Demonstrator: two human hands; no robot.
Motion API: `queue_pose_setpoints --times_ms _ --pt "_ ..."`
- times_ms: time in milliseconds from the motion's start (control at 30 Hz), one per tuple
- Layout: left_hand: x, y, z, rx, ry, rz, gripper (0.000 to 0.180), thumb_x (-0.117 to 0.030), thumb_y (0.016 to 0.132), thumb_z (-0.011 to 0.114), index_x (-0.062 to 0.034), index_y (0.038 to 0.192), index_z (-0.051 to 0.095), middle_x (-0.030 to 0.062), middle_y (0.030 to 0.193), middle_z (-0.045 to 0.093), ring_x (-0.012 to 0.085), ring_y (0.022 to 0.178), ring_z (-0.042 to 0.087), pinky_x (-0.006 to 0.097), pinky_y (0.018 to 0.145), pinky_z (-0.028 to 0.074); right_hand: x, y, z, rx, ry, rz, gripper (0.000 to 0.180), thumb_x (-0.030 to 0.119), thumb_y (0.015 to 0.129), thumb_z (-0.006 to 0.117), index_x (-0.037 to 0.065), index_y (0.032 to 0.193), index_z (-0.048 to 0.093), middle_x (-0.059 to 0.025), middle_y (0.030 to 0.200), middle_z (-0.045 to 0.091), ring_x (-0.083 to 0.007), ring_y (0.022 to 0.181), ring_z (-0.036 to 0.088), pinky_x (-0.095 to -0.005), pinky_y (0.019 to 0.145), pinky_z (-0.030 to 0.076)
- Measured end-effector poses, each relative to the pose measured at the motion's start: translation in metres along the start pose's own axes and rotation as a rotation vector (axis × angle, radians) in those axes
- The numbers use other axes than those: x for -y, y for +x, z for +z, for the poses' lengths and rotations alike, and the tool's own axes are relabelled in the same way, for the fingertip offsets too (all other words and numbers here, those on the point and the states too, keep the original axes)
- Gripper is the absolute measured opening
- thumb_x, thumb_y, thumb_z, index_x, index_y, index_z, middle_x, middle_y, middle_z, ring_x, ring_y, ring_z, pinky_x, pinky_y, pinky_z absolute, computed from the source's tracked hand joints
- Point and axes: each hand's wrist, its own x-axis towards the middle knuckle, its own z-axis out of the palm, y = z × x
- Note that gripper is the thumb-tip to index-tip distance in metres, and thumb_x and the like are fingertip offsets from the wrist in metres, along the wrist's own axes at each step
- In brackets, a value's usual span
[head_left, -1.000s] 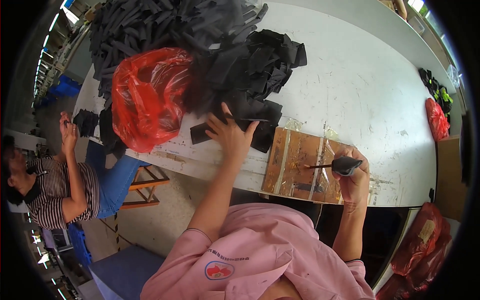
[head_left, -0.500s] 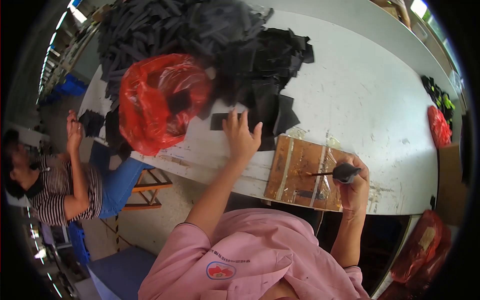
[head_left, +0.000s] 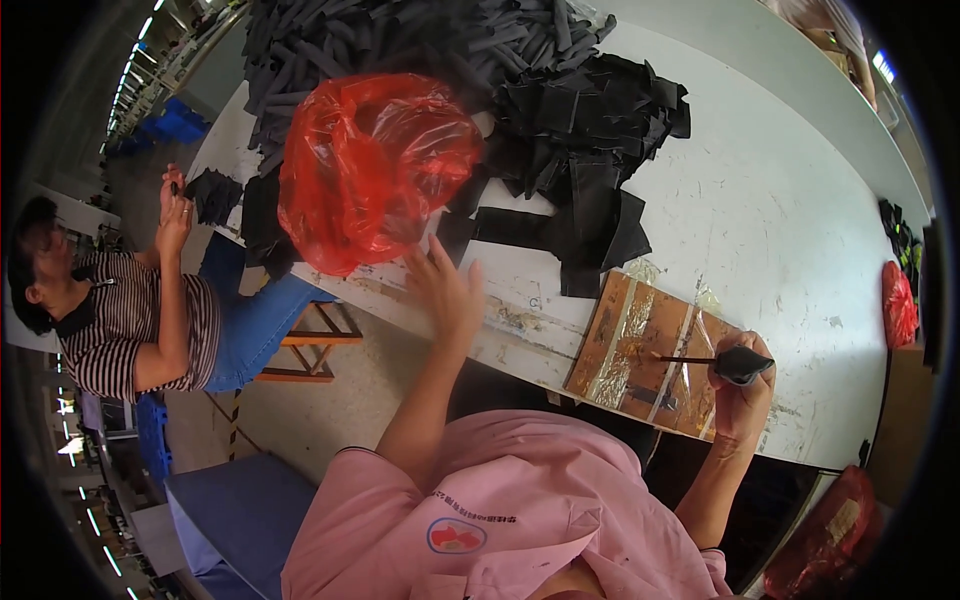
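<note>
Right hand (head_left: 742,400) grips a thin-shafted tool (head_left: 738,364) over a taped board (head_left: 622,340); left hand (head_left: 450,298) is unclenched beside a red plastic bag (head_left: 350,190)

The right hand is closed around the thin-shafted tool, whose bulky, dark grey handle bulges above the fist and ends in a soft-looking point. A slim, brownish shaft runs from it toward the left, its tip over the middle of the board; whether tip and surface touch, I cannot tell. The left hand, slightly blurred, holds nothing visible, its fingers spread. Its fingertips are just beside the lower right edge of the bag and near a small dark cloth piece (head_left: 455,236); contact with either is unclear.

The bag is glossy, crumpled and partly see-through, lying beyond the left hand. Right of the small piece, a flat black strip (head_left: 512,228) reaches to a loose pile of black fabric pieces (head_left: 590,120), matt and straight-edged, layered at odd angles. The pile lies ahead of both hands, between them from side to side. The brown board, crossed by shiny clear tape, sits at the near edge of the scuffed white table (head_left: 770,200).

Farther off, a heap of dark grey rolled pieces (head_left: 380,40) covers the far left of the table. At left, a seated co-worker (head_left: 140,320) in a striped top and blue jeans has both hands raised together.
</note>
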Motion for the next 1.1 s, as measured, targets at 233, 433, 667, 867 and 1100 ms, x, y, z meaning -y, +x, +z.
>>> queue_pose_setpoints --times_ms 233,433,667,867,1100 --pt "-0.037 0.022 0.036 -0.075 -0.191 -0.086 0.070 -0.043 0.085 0.040 0.0023 0.131 0.013 0.0405 0.128 0.004 0.0517 0.121 0.010 0.051 0.098 0.014 0.000 -0.004 -0.001 -0.003 0.032 -0.004 0.015 0.017 0.082 0.052 0.003 0.077 0.049 -0.0042 0.068 0.046 -0.0085 0.050 0.041 -0.0188 0.042 0.034" --pt "-0.037 0.009 0.033 -0.062 -0.252 -0.077 0.063 -0.037 0.086 0.041 0.0014 0.131 0.018 0.0319 0.133 0.009 0.0422 0.125 0.012 0.049 0.099 0.015 0.006 -0.004 0.006 -0.050 0.020 0.064 0.013 0.015 0.078 0.054 0.007 0.070 0.049 -0.0005 0.066 0.050 -0.0059 0.052 0.044 -0.0176 0.044 0.034" --pt "-0.027 -0.007 0.017 -0.176 -0.361 0.046 0.048 -0.019 0.085 0.046 0.0040 0.124 0.031 0.0263 0.129 0.026 0.0379 0.120 0.026 0.043 0.098 0.022 0.004 -0.005 0.005 -0.026 0.050 0.003 0.018 0.019 0.078 0.058 0.007 0.071 0.047 -0.0005 0.062 0.048 -0.0067 0.050 0.042 -0.0179 0.043 0.033" --pt "-0.048 -0.026 -0.007 -0.204 -0.574 0.211 0.036 -0.007 0.080 0.050 0.0050 0.113 0.040 0.0200 0.114 0.042 0.0326 0.107 0.040 0.038 0.091 0.032 0.003 -0.006 0.010 -0.056 -0.001 -0.032 0.023 0.025 0.078 0.060 0.007 0.072 0.047 -0.0001 0.061 0.047 -0.0065 0.048 0.040 -0.0178 0.042 0.031" --pt "-0.029 0.009 -0.037 -0.369 -0.198 0.183 0.046 0.006 0.062 0.053 -0.0010 0.107 0.046 0.0169 0.110 0.044 0.0319 0.102 0.041 0.041 0.087 0.032 0.001 -0.010 0.004 -0.054 0.000 -0.039 0.023 0.027 0.080 0.058 0.006 0.079 0.049 -0.0011 0.062 0.049 -0.0069 0.049 0.041 -0.0175 0.042 0.031"
